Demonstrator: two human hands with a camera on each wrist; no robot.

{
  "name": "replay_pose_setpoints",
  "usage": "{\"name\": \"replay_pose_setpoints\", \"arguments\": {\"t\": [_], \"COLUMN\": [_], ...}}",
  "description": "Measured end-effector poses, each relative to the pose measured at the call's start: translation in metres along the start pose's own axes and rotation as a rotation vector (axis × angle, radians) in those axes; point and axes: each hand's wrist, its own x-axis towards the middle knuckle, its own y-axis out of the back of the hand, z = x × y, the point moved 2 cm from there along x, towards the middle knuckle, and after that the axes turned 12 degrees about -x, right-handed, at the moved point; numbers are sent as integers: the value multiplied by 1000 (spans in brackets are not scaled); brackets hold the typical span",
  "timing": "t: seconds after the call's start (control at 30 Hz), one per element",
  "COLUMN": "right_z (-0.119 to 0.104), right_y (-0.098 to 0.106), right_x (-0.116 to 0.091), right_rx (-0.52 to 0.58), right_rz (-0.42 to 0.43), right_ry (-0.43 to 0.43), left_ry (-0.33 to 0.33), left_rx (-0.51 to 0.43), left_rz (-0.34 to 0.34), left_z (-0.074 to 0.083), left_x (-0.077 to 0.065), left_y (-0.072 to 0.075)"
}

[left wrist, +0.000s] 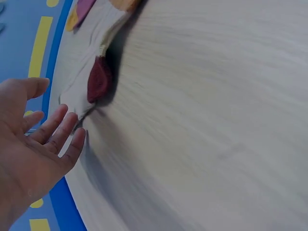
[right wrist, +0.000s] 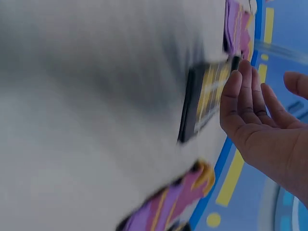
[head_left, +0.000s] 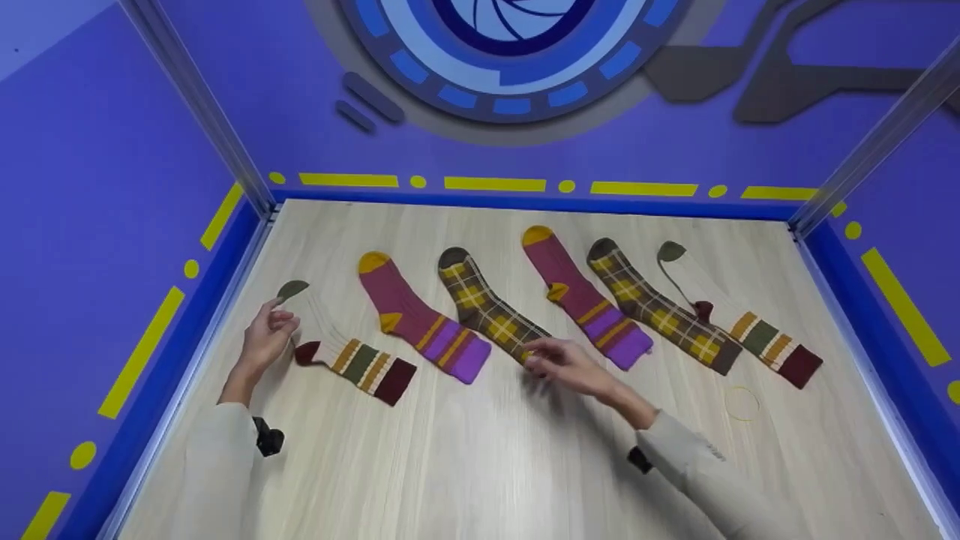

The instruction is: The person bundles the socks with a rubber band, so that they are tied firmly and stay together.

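In the head view, my left hand (head_left: 266, 337) hovers at the left side of a cream sock (head_left: 367, 367) with a green toe and maroon heel. The left wrist view shows that hand (left wrist: 33, 144) with loosely spread fingers and nothing in them, near the sock's maroon heel (left wrist: 99, 81). Over the cuff end of a brown-and-yellow plaid sock (head_left: 480, 300) is my right hand (head_left: 574, 366), hiding part of it. Its fingers are relaxed and bent a little; the right wrist view shows no thing in them, with the plaid cuff (right wrist: 204, 98) behind the fingertips.
Between these socks lies a maroon-and-purple sock (head_left: 424, 315). To the right are another maroon-and-purple sock (head_left: 585, 296), a plaid sock (head_left: 660, 304) and a cream sock (head_left: 765, 337). A thin yellow band (head_left: 742, 419) lies near them. Blue walls (head_left: 247, 90) enclose the wooden table (head_left: 450, 465).
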Motion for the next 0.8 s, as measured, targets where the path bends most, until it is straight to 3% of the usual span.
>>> {"name": "replay_pose_setpoints", "arguments": {"t": [0.17, 0.43, 0.8], "right_z": [-15, -40, -52], "right_y": [-38, -88, -141], "right_x": [28, 73, 104], "right_rx": [52, 110, 259], "right_rz": [-72, -141, -146], "right_ry": [46, 12, -76], "left_ry": [-7, -23, -25], "left_rx": [20, 78, 176], "left_rz": [32, 44, -2], "left_z": [-8, -9, -10], "left_x": [6, 14, 22], "left_y": [2, -3, -9]}}
